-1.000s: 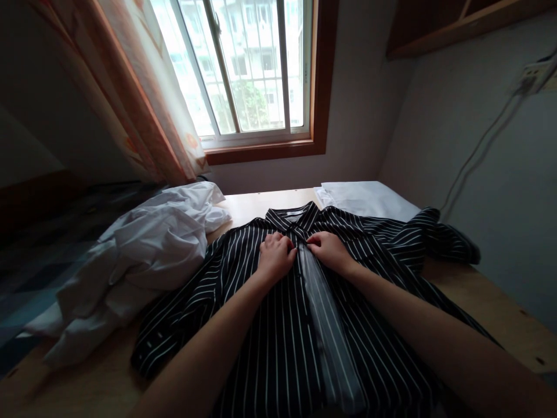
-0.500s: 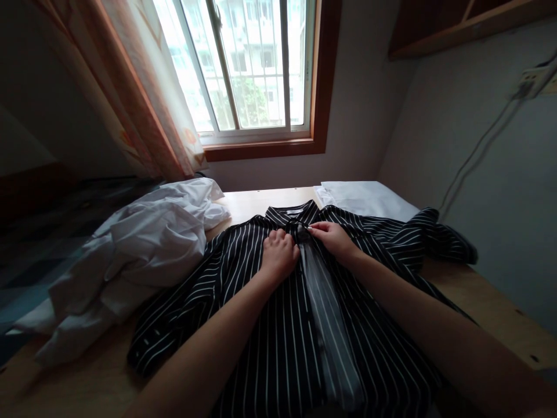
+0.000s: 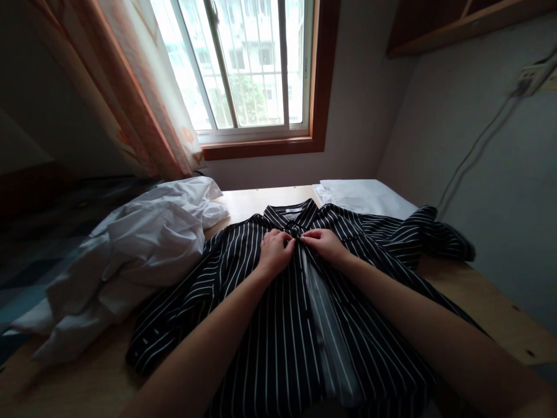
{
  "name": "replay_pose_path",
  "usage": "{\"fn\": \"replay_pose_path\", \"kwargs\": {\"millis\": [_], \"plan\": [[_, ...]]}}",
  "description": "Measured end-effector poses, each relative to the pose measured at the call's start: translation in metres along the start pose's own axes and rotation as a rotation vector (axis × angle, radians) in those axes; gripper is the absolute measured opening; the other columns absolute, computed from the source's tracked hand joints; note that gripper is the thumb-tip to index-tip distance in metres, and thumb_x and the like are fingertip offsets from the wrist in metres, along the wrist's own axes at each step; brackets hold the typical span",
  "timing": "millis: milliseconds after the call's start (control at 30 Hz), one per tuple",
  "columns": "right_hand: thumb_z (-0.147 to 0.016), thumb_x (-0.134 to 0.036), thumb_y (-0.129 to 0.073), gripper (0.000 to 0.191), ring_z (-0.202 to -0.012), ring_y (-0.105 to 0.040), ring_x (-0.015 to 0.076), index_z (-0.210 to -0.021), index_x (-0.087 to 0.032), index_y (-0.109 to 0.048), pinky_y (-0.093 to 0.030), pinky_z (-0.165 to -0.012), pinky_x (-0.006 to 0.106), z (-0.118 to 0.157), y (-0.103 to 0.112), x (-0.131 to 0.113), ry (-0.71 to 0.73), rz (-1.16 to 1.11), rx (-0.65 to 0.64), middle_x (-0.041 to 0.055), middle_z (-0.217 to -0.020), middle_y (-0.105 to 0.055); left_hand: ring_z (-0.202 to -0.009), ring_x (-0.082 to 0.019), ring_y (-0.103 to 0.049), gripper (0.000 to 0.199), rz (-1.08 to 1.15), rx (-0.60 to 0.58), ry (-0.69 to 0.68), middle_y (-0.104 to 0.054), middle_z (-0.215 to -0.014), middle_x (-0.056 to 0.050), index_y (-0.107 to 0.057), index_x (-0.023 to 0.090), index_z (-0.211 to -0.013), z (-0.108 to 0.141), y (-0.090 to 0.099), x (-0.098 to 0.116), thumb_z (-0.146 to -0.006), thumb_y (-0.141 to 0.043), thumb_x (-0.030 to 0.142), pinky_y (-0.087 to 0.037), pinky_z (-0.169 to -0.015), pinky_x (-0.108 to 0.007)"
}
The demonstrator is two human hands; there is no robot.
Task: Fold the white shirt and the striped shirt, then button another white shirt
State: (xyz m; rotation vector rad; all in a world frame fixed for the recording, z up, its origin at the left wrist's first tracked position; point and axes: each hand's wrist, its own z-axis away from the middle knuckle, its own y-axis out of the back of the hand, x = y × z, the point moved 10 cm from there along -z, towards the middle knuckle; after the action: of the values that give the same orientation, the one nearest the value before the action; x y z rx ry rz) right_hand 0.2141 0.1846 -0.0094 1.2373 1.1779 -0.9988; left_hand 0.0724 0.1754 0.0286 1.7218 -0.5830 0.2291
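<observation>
The striped shirt (image 3: 278,325), black with thin white stripes, lies front side up on the table (image 3: 470,284), with its collar (image 3: 291,216) toward the window (image 3: 256,75) and its lower part toward the wearer of the camera. Both hands are at the front opening, just below the collar. The left hand (image 3: 275,253) rests on the shirt to the left of the opening, knuckles up; its fingers are curled, and the thumb and index finger come close together at the fabric edge. Whether they grip the fabric cannot be told. The right hand (image 3: 326,247) is positioned opposite, with thumb and index finger pressed together, pinching the shirt at the opening. The fingertips of the two hands are just beside each other; the small detail between them is too dark to identify. Below the hands, the opening parts and exposes a paler grey strip of inner fabric (image 3: 328,331). The left sleeve (image 3: 150,342) is directed down and outward along the table; the right sleeve (image 3: 420,229) is bunched and extends toward the wall. A crumpled white garment (image 3: 152,238) is located to the left of the shirt and touches its side. A flat, folded white cloth (image 3: 365,194) is located at the far right of the table, behind the right shoulder. A patterned orange curtain (image 3: 139,98) hangs left of the window. A cable (image 3: 472,145) runs down the right wall from a socket (image 3: 528,78).
</observation>
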Motion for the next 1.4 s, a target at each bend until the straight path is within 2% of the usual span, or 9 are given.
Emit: {"fn": "replay_pose_path", "kwargs": {"millis": [133, 400, 667, 900, 967, 1067, 1133, 1400], "plan": [[-0.077, -0.028, -0.072, 0.020, -0.049, -0.051, 0.0083, -0.088, -0.011, -0.074, -0.039, -0.041, 0.018, 0.000, -0.001, 0.003, -0.046, -0.048, -0.018, 0.0011, -0.063, -0.065, -0.106, -0.026, -0.058, 0.019, 0.053, 0.045, -0.030, -0.067, -0.103, -0.009, -0.072, 0.018, -0.089, -0.003, -0.002, -0.004, -0.089, -0.058, 0.030, -0.043, -0.100, -0.043], [-0.079, -0.024, -0.071, 0.015, -0.051, -0.054, 0.0084, -0.088, -0.012, -0.075, -0.041, -0.042, 0.018, 0.000, -0.002, 0.003, -0.054, -0.032, -0.037, 0.0021, -0.066, -0.068, -0.103, -0.025, -0.059, 0.020, 0.075, 0.046, -0.035, -0.068, -0.100, -0.008, -0.073, 0.018, -0.088, -0.005, -0.004, -0.006, -0.089, -0.057, 0.031, -0.044, -0.099, -0.042], [-0.085, -0.020, -0.064, 0.013, -0.051, -0.057, 0.0081, -0.092, -0.014, -0.073, -0.047, -0.042, 0.017, 0.001, -0.009, -0.002, 0.005, -0.045, -0.103, 0.0021, -0.071, -0.068, -0.100, -0.024, -0.060, 0.019, 0.102, 0.045, -0.037, -0.069, -0.097, -0.007, -0.073, 0.019, -0.085, -0.007, -0.005, -0.009, -0.087, -0.058, 0.031, -0.045, -0.097, -0.041], [-0.079, -0.013, -0.063, 0.014, -0.054, -0.063, 0.0103, -0.090, -0.015, -0.071, -0.048, -0.039, 0.017, -0.001, -0.010, -0.006, 0.038, 0.027, -0.089, 0.0036, -0.080, -0.071, -0.102, -0.024, -0.060, 0.020, 0.118, 0.018, -0.037, -0.069, -0.099, -0.008, -0.073, 0.018, -0.086, -0.008, -0.006, -0.010, -0.087, -0.058, 0.030, -0.046, -0.098, -0.041], [-0.078, -0.012, -0.062, 0.015, -0.057, -0.065, 0.0118, -0.089, -0.016, -0.072, -0.051, -0.042, 0.019, -0.001, -0.009, -0.010, 0.101, 0.098, -0.055, 0.0033, -0.082, -0.072, -0.101, -0.024, -0.060, 0.020, 0.125, 0.007, -0.046, -0.069, -0.098, -0.007, -0.073, 0.019, -0.085, -0.009, -0.007, -0.010, -0.087, -0.058, 0.031, -0.046, -0.097, -0.041], [-0.075, -0.011, -0.063, 0.015, -0.064, -0.068, 0.0135, -0.085, -0.017, -0.073, -0.057, -0.056, 0.023, 0.000, -0.007, -0.018, 0.215, 0.157, -0.016, 0.0029, -0.082, -0.074, -0.102, -0.024, -0.061, 0.020, 0.126, 0.000, -0.049, -0.069, -0.099, -0.008, -0.074, 0.018, -0.085, -0.009, -0.008, -0.011, -0.087, -0.058, 0.030, -0.046, -0.098, -0.041], [-0.076, -0.013, -0.064, 0.014, -0.065, -0.068, 0.0133, -0.085, -0.017, -0.074, -0.058, -0.061, 0.024, 0.001, -0.007, -0.018, 0.228, 0.148, -0.020, 0.0030, -0.083, -0.074, -0.102, -0.024, -0.061, 0.020, 0.128, 0.004, -0.044, -0.069, -0.099, -0.008, -0.074, 0.018, -0.086, -0.010, -0.009, -0.012, -0.088, -0.057, 0.030, -0.046, -0.098, -0.041], [-0.077, -0.017, -0.065, 0.016, -0.057, -0.066, 0.0111, -0.090, -0.015, -0.072, -0.048, -0.043, 0.016, 0.002, -0.008, -0.013, 0.135, 0.095, -0.063, 0.0043, -0.083, -0.074, -0.101, -0.023, -0.060, 0.020, 0.123, 0.031, -0.032, -0.069, -0.098, -0.007, -0.073, 0.019, -0.086, -0.010, -0.010, -0.013, -0.088, -0.056, 0.030, -0.045, -0.098, -0.041]]}}
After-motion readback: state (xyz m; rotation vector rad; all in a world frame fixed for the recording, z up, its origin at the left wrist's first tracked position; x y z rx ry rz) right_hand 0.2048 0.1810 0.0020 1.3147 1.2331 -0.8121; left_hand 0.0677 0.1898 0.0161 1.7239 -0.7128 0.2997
